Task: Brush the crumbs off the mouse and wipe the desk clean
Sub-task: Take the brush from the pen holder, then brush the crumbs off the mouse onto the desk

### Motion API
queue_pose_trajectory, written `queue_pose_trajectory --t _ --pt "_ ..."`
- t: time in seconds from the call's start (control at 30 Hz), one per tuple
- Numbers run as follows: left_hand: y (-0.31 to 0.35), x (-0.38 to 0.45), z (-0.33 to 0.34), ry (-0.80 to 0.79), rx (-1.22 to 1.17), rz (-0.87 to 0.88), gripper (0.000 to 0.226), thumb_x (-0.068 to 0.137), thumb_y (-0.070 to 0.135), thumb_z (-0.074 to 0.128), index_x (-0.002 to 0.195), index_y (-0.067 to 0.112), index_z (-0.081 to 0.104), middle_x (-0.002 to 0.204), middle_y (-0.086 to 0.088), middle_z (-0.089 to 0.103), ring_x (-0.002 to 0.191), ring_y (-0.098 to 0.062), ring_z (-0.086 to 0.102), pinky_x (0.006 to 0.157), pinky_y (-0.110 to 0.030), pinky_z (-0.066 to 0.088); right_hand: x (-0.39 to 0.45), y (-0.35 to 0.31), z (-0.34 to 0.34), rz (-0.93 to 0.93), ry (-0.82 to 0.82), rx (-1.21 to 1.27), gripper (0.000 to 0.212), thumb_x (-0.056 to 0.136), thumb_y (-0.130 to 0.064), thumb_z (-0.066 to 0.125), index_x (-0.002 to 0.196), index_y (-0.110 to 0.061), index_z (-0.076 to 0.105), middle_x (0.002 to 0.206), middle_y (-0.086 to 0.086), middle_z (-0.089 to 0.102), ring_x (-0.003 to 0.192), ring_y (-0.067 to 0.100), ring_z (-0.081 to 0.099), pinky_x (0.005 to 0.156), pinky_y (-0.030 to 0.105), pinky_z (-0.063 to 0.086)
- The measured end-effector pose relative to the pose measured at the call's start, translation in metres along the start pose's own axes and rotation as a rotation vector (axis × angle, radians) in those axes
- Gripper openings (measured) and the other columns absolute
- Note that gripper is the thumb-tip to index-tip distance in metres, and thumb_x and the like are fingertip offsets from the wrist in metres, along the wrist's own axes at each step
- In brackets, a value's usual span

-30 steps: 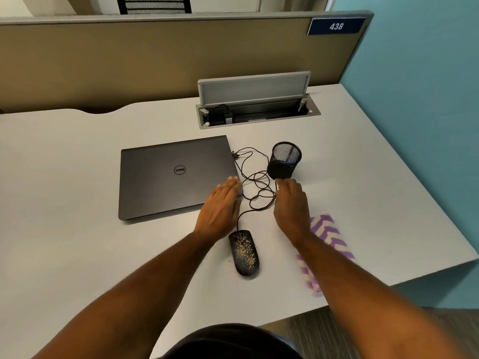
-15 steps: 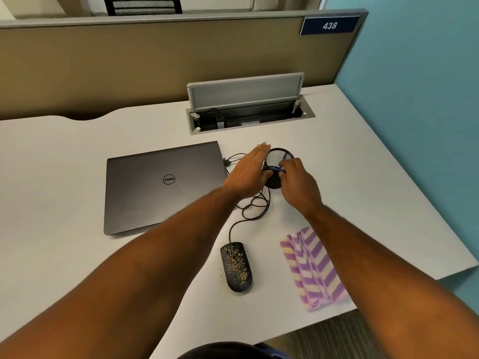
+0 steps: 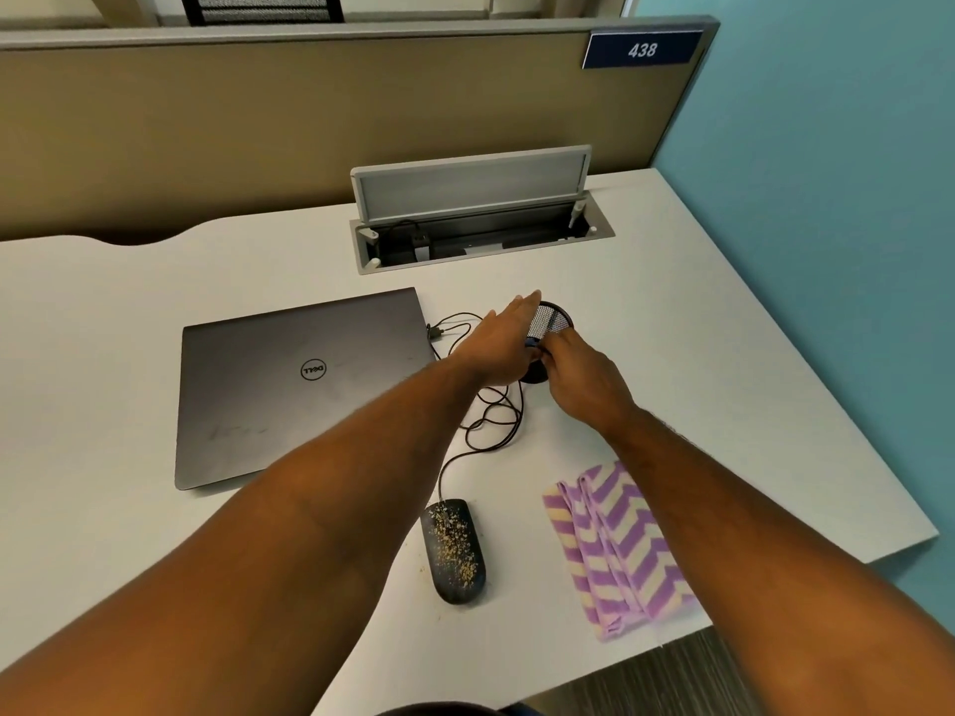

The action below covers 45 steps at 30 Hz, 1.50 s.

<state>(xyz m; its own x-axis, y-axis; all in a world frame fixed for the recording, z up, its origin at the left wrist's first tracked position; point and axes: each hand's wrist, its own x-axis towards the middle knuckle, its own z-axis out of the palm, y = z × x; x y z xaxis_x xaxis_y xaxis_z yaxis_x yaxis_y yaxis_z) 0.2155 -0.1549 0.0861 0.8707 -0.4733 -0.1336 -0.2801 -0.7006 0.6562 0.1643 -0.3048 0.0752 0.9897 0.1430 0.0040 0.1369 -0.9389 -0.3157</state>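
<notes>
The black mouse [image 3: 453, 550] lies near the desk's front edge, its top sprinkled with tan crumbs. Its cable [image 3: 491, 421] loops back toward the laptop. A purple and cream striped cloth [image 3: 615, 545] lies folded to the right of the mouse. Both hands are far behind them at a black mesh pen cup [image 3: 553, 320]. My left hand [image 3: 498, 346] lies flat against the cup's left side with straight fingers. The fingertips of my right hand [image 3: 581, 377] pinch a small dark blue item [image 3: 533, 343] at the cup's near rim; what it is stays hidden.
A closed grey laptop [image 3: 289, 385] sits left of the cup on the white desk [image 3: 697, 379]. An open cable tray [image 3: 480, 240] with a raised lid is set into the desk behind. A tan partition and a teal wall bound the back and right.
Both hands moved forward from beside the mouse cable to the pen cup, uncovering the cloth. Since half a second ago they have barely shifted.
</notes>
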Motion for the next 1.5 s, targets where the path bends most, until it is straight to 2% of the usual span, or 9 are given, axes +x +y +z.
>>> queue_pose_trajectory --t 0.2,0.37,0.57,0.7,0.83,1.03,1.23,1.33,1.5 --pt "-0.002 0.004 -0.002 0.016 0.017 -0.002 0.082 0.099 0.017 0.065 0.162 0.015 0.012 0.166 -0.008 0.025 0.151 -0.027 0.027 0.124 -0.041 0.017 -0.001 -0.002 -0.003 0.011 0.017 0.030 0.021 0.103 -0.021 0.041 0.117 -0.014 0.055 0.117 0.008 0.061 0.090 0.030 0.065 0.079 0.045 0.056" --pt "0.000 0.005 -0.003 0.006 0.041 -0.011 0.085 0.098 0.015 0.067 0.162 0.017 0.012 0.166 -0.008 0.023 0.152 -0.028 0.024 0.124 -0.042 0.016 0.002 -0.004 -0.012 0.083 0.085 0.051 0.026 0.102 -0.018 0.048 0.126 -0.012 0.055 0.127 0.009 0.059 0.103 0.029 0.066 0.090 0.039 0.057" --pt "0.001 -0.014 -0.010 0.049 -0.003 -0.002 0.082 0.099 0.017 0.065 0.162 0.017 0.012 0.168 -0.007 0.019 0.154 -0.024 0.016 0.125 -0.041 0.013 0.002 -0.005 -0.031 0.139 0.234 0.042 0.022 0.101 -0.020 0.052 0.121 -0.011 0.057 0.124 0.010 0.059 0.103 0.027 0.066 0.082 0.027 0.054" --pt "-0.016 -0.052 -0.012 0.083 -0.010 0.004 0.077 0.100 0.020 0.063 0.162 0.022 0.016 0.167 -0.003 0.021 0.153 -0.022 0.021 0.123 -0.038 0.023 -0.008 -0.011 -0.044 0.182 0.343 0.100 0.025 0.100 -0.021 0.054 0.120 -0.008 0.060 0.119 0.012 0.066 0.104 0.027 0.067 0.083 0.025 0.049" --pt "-0.042 -0.098 -0.010 0.139 0.028 -0.014 0.067 0.102 0.024 0.060 0.159 0.024 0.024 0.164 -0.001 0.031 0.147 -0.021 0.035 0.117 -0.036 0.033 -0.028 -0.024 -0.045 0.111 0.435 0.096 0.030 0.096 -0.018 0.059 0.124 -0.006 0.061 0.119 0.015 0.068 0.107 0.029 0.067 0.087 0.035 0.055" --pt "-0.061 -0.169 0.006 0.267 -0.001 -0.020 0.042 0.100 0.012 0.061 0.141 0.008 0.053 0.142 -0.010 0.058 0.125 -0.028 0.058 0.097 -0.023 0.037 -0.066 -0.048 -0.013 -0.103 0.534 0.075 0.019 0.097 -0.014 0.060 0.115 -0.010 0.067 0.097 0.009 0.072 0.087 0.024 0.067 0.075 0.035 0.058" --pt "-0.082 -0.231 0.045 0.331 -0.138 -0.175 0.059 0.099 0.032 0.065 0.151 0.023 0.041 0.154 0.002 0.046 0.138 -0.015 0.046 0.114 -0.030 0.037 -0.112 -0.076 0.016 -0.092 0.340 0.179 0.012 0.095 -0.018 0.062 0.104 -0.014 0.070 0.097 0.003 0.071 0.088 0.021 0.065 0.075 0.028 0.051" --pt "-0.085 -0.255 0.065 0.305 -0.192 -0.167 0.082 0.089 0.047 0.073 0.156 0.028 0.030 0.158 0.010 0.038 0.142 -0.007 0.037 0.119 -0.035 0.033 -0.127 -0.086 0.023 -0.073 0.228 0.239 0.008 0.092 -0.016 0.067 0.100 -0.017 0.070 0.097 -0.001 0.068 0.088 0.016 0.063 0.076 0.025 0.050" --pt "-0.083 -0.275 0.091 0.217 -0.181 -0.120 0.123 0.072 0.070 0.077 0.161 0.031 0.001 0.162 0.014 0.027 0.147 -0.002 0.021 0.124 -0.027 0.008 -0.138 -0.100 0.027 -0.127 0.121 0.241 0.010 0.090 -0.017 0.071 0.099 -0.017 0.070 0.098 -0.002 0.065 0.086 0.012 0.060 0.069 0.016 0.046"
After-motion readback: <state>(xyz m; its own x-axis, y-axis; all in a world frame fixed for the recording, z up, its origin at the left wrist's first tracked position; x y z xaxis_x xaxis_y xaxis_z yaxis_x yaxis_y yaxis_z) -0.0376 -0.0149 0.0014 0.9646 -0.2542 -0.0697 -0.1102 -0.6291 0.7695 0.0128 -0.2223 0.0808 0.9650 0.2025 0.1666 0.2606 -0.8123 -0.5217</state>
